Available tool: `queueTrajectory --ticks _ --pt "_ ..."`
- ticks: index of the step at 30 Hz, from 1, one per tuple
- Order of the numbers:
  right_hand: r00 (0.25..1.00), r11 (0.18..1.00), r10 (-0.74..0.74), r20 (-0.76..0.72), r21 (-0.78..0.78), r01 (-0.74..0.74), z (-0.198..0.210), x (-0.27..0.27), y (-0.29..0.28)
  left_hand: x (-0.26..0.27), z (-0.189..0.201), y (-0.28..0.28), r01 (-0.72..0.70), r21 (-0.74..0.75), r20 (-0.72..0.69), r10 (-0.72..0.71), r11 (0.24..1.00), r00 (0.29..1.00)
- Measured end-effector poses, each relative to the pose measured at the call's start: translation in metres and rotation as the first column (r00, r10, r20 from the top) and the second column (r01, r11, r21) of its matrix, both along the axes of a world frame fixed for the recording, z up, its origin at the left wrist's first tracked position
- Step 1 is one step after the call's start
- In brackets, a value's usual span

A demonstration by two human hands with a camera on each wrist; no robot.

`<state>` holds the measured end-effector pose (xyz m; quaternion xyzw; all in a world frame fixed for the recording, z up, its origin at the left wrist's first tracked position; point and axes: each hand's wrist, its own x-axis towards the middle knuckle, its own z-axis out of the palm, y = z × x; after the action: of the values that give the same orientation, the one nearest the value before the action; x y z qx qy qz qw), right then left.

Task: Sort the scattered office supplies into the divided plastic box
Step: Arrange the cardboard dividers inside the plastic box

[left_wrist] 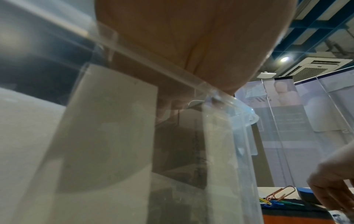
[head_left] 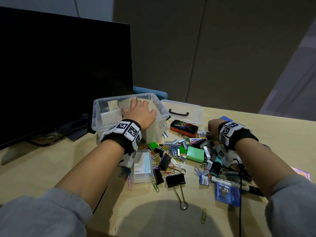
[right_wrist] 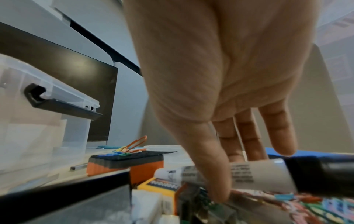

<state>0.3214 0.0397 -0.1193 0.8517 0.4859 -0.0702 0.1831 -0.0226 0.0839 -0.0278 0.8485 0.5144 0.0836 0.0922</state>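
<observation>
Left hand (head_left: pixel 139 113): fingers spread, grip released, reaching into the plastic box (head_left: pixel 159 106), probably dropping supplies.
Right hand (right_wrist: pixel 226 94): fingers extended over a marker (right_wrist: pixel 268 174), grasping nothing yet.

The head view is dim and muted, with a soft round shadow on the counter (head_left: pixel 51 168) at the near edge and wide-angle bending toward the frame borders. In the left wrist view a ceiling lamp (left_wrist: pixel 284 59) glows small and bright; the clear box wall (left_wrist: pixel 107 136) close to the lens is hazy and smeared with pale reflections. The right wrist view is blurred low down, perhaps from motion, and the marker (right_wrist: pixel 268 174) reads soft.
</observation>
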Motion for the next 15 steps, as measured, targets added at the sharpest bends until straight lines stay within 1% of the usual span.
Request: queueTrajectory --ticks 1,3,5,7,9,10,11,12,13,14,15 --pt "1.000 1.000 0.006 -0.005 0.016 -0.006 0.019 -0.027 -0.013 0.000 0.000 0.000 0.000 0.003 0.003 0.000 1.000 1.000" --pt "0.999 0.999 -0.022 -0.033 0.041 0.024 0.038 -0.054 -0.028 0.000 -0.001 0.000 0.001 0.005 0.012 -0.001 1.000 1.000" --pt "0.997 0.994 -0.051 -0.062 0.089 0.057 0.051 -0.066 -0.035 0.000 -0.001 0.001 0.000 -0.001 0.038 0.000 1.000 0.999" --pt "0.996 0.988 -0.059 -0.060 0.138 0.067 0.064 -0.070 -0.033 0.000 -0.001 0.001 0.005 -0.001 0.074 -0.005 1.000 0.997" --pt "0.996 0.976 -0.061 -0.069 0.204 0.074 0.081 -0.080 -0.034 0.000 -0.002 0.001 0.022 0.030 0.149 -0.026 0.999 0.988" --pt "0.995 0.962 -0.054 -0.083 0.264 0.074 0.090 -0.088 -0.034 -0.001 -0.001 0.000 0.031 0.054 0.232 -0.043 0.998 0.972" --pt "0.993 0.937 -0.047 -0.109 0.341 0.081 0.099 -0.096 -0.034 -0.002 0.000 0.000 0.033 0.074 0.355 -0.058 0.997 0.933" --pt "0.989 0.896 -0.013 -0.147 0.436 0.077 0.106 -0.104 -0.034 -0.006 0.001 -0.001 0.024 0.082 0.492 -0.061 0.996 0.868" --pt "0.980 0.835 0.040 -0.195 0.545 0.074 0.112 -0.112 -0.032 -0.010 0.004 -0.001 0.004 0.073 0.613 -0.048 0.997 0.789" --pt "0.961 0.758 0.112 -0.251 0.647 0.081 0.118 -0.123 -0.031 -0.016 0.007 -0.001 -0.021 0.055 0.697 -0.023 0.998 0.716" --pt "0.932 0.672 0.203 -0.301 0.735 0.091 0.123 -0.134 -0.028 -0.023 0.011 -0.001 -0.047 0.036 0.737 0.005 0.998 0.676"
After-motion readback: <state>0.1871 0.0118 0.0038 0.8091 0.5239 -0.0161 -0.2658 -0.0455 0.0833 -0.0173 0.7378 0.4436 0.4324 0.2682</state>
